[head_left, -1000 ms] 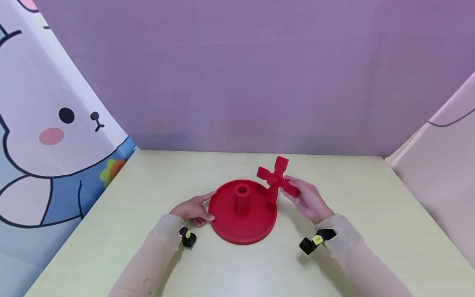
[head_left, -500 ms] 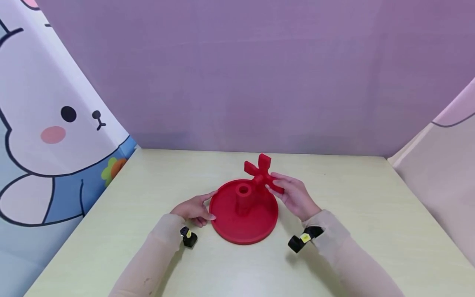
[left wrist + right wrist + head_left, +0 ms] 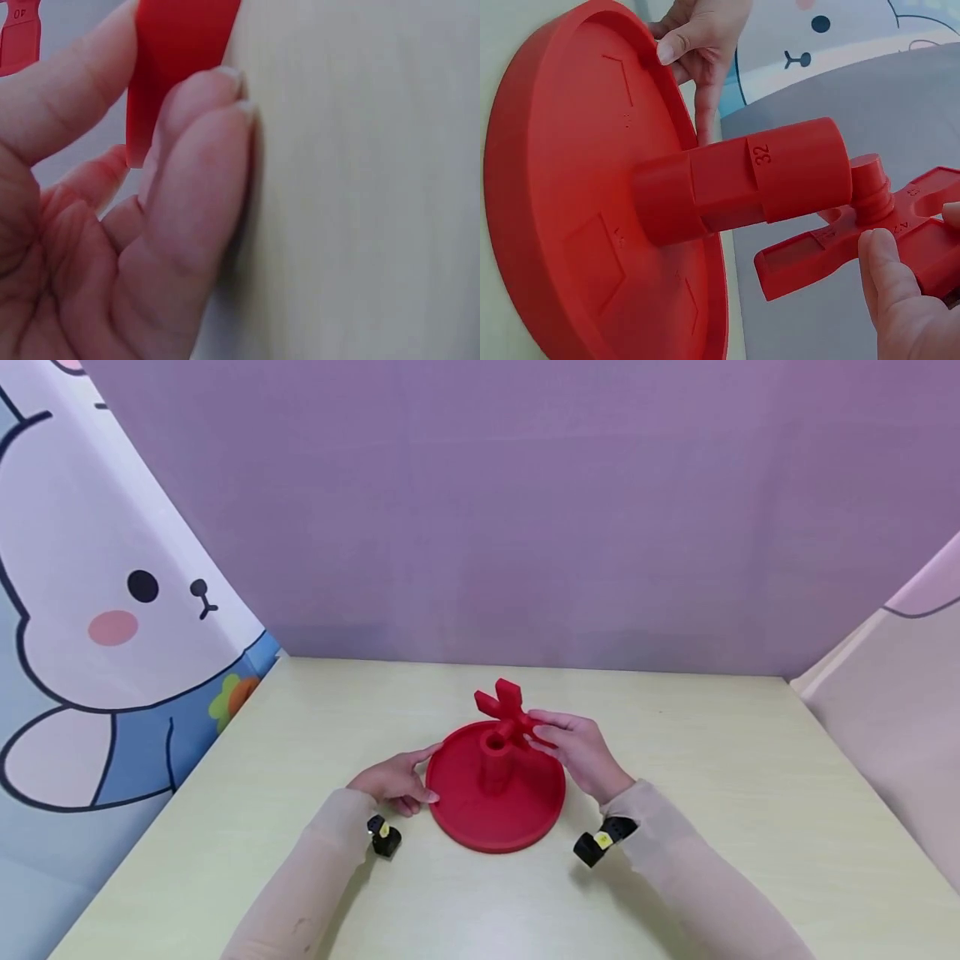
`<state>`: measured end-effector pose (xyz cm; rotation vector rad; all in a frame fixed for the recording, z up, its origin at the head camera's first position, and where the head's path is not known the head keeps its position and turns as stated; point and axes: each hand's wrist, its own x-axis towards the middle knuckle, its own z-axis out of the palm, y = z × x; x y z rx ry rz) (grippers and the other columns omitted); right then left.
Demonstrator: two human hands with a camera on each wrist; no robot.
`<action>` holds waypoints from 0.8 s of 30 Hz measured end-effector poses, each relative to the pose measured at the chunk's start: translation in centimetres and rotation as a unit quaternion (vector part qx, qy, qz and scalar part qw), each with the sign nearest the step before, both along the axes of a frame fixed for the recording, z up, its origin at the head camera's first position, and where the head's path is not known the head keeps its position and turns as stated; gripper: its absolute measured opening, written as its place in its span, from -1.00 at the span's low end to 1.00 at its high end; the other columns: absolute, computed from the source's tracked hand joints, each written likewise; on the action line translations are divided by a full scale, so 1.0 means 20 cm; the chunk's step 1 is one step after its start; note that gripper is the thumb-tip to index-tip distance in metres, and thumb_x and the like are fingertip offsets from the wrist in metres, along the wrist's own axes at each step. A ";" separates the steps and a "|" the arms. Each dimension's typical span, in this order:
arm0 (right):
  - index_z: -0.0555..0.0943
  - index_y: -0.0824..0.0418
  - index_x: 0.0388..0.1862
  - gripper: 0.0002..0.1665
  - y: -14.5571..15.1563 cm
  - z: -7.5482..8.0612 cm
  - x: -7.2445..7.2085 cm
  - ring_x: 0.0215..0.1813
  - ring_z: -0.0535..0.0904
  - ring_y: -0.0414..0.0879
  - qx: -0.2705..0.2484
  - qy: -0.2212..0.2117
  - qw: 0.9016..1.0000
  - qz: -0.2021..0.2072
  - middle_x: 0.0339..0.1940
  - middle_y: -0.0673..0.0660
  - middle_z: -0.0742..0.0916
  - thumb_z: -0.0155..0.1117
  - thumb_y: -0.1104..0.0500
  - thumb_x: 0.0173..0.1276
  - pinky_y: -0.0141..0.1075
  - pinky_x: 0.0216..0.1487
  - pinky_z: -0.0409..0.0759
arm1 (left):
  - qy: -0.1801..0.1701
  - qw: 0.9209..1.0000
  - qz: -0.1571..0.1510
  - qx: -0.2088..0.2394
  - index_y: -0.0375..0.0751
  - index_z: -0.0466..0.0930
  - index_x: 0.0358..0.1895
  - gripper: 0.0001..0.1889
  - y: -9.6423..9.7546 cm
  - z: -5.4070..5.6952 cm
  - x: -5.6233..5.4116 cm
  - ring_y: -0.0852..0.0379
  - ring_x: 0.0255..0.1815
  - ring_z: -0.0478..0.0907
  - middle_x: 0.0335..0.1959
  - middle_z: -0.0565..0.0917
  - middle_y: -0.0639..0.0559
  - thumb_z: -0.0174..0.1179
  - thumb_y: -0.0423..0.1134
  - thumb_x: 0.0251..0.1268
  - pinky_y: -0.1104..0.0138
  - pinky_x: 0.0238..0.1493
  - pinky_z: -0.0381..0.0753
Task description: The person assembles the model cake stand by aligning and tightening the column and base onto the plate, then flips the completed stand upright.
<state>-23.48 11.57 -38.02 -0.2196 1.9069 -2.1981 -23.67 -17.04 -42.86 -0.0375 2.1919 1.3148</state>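
Note:
A red round base with a raised rim [image 3: 495, 828] lies on the table, a hollow post [image 3: 496, 768] standing at its centre. My left hand [image 3: 392, 781] holds the base's left edge, thumb over the rim and index finger along the outside. Between the thumb and fingers of my right hand [image 3: 581, 747] is a red four-armed cross piece [image 3: 508, 697], tilted behind the post's top. In the right wrist view, the cross piece's round stub [image 3: 868, 180] points out from its middle, right beside the post's open end. The number 32 marks the post's side [image 3: 802, 176].
The pale table [image 3: 480, 910] stretches around the base. A purple cloth backdrop [image 3: 510, 527] rises at its back edge, and a cartoon-printed sheet [image 3: 75, 693] hangs at the left. Each wrist carries a small black camera, such as the right one [image 3: 600, 842].
My right hand has carried the cross piece left, from the base's right edge to the post's top, turning its stub towards the post. My left hand keeps its place on the rim.

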 end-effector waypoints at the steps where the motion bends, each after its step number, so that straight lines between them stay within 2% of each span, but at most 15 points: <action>1: 0.33 0.54 0.30 -0.51 0.00 0.00 0.00 -0.02 0.65 -0.09 0.013 0.010 1.000 0.003 0.22 0.41 0.52 0.04 0.38 0.44 -0.17 0.11 0.51 | 0.001 1.000 0.000 -0.003 0.10 0.04 0.53 -0.09 0.00 0.00 0.00 0.14 -0.70 0.36 -0.69 0.46 -0.04 0.32 -0.41 0.14 0.40 -0.59 0.48; 6: 0.46 0.46 0.24 -0.54 0.00 0.01 0.00 0.06 0.61 0.14 0.104 0.074 0.992 0.017 0.14 0.36 0.60 0.14 0.32 0.40 -0.18 0.05 0.58 | 0.006 1.000 0.001 -0.018 0.10 0.06 0.52 -0.09 0.01 0.00 -0.01 0.13 -0.69 0.42 -0.65 0.52 -0.06 0.35 -0.37 0.13 0.39 -0.56 0.54; 9: 0.52 0.41 0.20 -0.57 0.00 0.01 0.01 0.06 0.58 0.13 0.151 0.111 0.982 0.024 0.11 0.31 0.63 0.18 0.31 0.37 -0.15 0.02 0.60 | 0.006 1.000 0.002 -0.019 0.10 0.06 0.52 -0.09 0.01 0.01 -0.01 0.13 -0.69 0.43 -0.64 0.53 -0.07 0.35 -0.37 0.12 0.38 -0.55 0.55; 16: 0.58 0.40 0.13 -0.62 -0.02 0.01 0.03 0.06 0.56 0.12 0.214 0.216 0.952 0.039 0.14 0.30 0.61 0.19 0.40 0.34 -0.31 -0.11 0.63 | 0.007 1.000 0.004 -0.010 0.08 0.07 0.52 -0.10 0.01 0.00 -0.01 0.14 -0.70 0.42 -0.64 0.53 -0.05 0.34 -0.38 0.13 0.40 -0.57 0.53; 24: 0.60 0.37 0.11 -0.60 -0.03 0.02 0.05 0.26 0.45 0.21 0.271 0.266 0.923 0.058 0.11 0.27 0.64 0.26 0.40 0.27 -0.24 -0.07 0.63 | -0.001 1.000 0.010 -0.011 0.12 0.08 0.51 -0.10 0.01 0.00 0.00 0.14 -0.69 0.38 -0.67 0.49 -0.05 0.34 -0.38 0.13 0.41 -0.58 0.49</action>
